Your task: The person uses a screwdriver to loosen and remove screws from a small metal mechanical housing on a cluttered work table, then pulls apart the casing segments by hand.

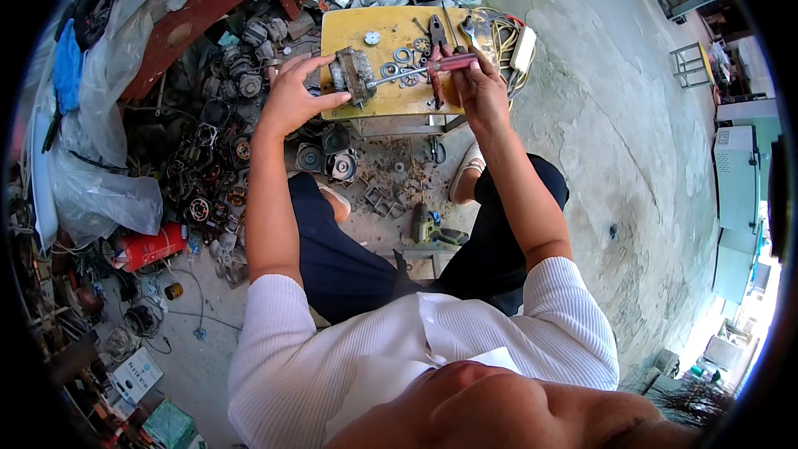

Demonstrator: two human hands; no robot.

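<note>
My left hand (298,93) grips the left side of a small, grimy grey metal motor (352,76), thumb toward its near side and fingers at its far side. The motor rests on the left part of a yellow tabletop (345,27). My right hand (485,93) is closed round the red handle of a screwdriver (416,71). Its shaft points left and the tip meets the motor's right side or lies just in front of it. Between my hands lie pliers (437,32) with red handles, several metal rings (403,56) and a round pale disc (371,37).
A wrench (469,31) lies at the table's far right, beside a coiled cable with a white power strip (523,48). Heaped motor parts (208,137) cover the floor at left. A cordless drill (436,229) and metal scraps (385,202) lie between my feet.
</note>
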